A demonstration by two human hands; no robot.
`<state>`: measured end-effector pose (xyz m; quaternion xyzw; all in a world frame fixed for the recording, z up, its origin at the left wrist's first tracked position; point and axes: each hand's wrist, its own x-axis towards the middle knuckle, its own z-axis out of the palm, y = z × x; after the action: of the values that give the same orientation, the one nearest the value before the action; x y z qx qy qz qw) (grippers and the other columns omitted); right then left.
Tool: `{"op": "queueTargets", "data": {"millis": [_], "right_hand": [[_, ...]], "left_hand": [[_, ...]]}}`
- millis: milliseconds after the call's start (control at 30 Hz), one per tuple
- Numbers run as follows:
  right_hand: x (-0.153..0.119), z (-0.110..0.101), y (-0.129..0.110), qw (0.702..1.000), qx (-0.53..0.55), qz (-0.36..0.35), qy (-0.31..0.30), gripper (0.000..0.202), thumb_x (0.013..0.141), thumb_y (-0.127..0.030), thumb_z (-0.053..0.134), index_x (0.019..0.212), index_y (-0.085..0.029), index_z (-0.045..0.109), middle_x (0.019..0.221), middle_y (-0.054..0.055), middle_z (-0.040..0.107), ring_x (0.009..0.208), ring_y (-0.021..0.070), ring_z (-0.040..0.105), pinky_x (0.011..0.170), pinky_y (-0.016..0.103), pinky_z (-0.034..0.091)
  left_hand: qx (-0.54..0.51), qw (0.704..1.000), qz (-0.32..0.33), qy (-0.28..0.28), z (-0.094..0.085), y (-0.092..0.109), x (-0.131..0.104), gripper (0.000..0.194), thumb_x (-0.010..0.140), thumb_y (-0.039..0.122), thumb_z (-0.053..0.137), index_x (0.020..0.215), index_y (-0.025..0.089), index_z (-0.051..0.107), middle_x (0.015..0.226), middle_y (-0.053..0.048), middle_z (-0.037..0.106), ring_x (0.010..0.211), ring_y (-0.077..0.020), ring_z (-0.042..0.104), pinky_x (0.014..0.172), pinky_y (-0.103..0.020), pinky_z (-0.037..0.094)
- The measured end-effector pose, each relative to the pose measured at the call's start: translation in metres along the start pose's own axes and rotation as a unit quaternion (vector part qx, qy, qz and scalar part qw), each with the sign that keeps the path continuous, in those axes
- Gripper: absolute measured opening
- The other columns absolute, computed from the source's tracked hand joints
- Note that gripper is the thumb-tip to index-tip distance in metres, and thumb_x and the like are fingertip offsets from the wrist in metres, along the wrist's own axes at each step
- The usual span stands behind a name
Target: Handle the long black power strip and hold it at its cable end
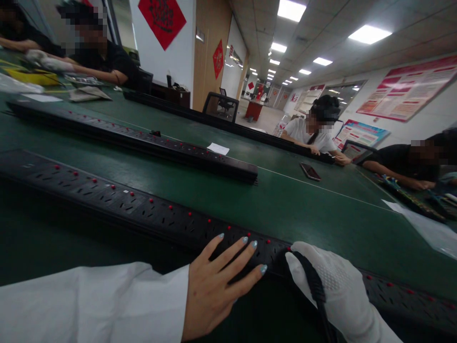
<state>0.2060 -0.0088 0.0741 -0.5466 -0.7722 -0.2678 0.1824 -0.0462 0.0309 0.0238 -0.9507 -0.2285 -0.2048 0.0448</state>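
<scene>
A long black power strip with a row of sockets and small red knobs runs across the table in front of me. My left hand, bare, lies on the strip with its fingers spread. In a white glove, my right hand grips a black plug whose cord trails down toward me. The plug is over a socket near a red knob, just right of my left fingertips. Its pins are hidden, so I cannot tell how deep it sits.
A second power strip and a third black strip lie farther back on the green table. A phone, a paper slip and a clear plastic bag lie about. Co-workers sit around the far edges.
</scene>
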Motion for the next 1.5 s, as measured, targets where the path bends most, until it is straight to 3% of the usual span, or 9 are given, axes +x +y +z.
{"op": "queueTargets", "data": {"millis": [1500], "right_hand": [[0.0030,-0.0010,-0.0006,1.000,0.011,-0.009,0.009,0.029,0.088,-0.042,0.051,0.082,-0.019,0.067,0.070,0.001,0.068,0.057,0.0123,0.061,0.058,0.024,0.042]], "left_hand": [[0.008,1.000,0.010,-0.018,-0.0019,-0.0009,-0.0001,0.067,0.084,0.030,0.058,0.144,0.027,0.027,0.149,-0.007,0.030,0.137,-0.0268,0.020,0.105,-0.051,0.002]]}}
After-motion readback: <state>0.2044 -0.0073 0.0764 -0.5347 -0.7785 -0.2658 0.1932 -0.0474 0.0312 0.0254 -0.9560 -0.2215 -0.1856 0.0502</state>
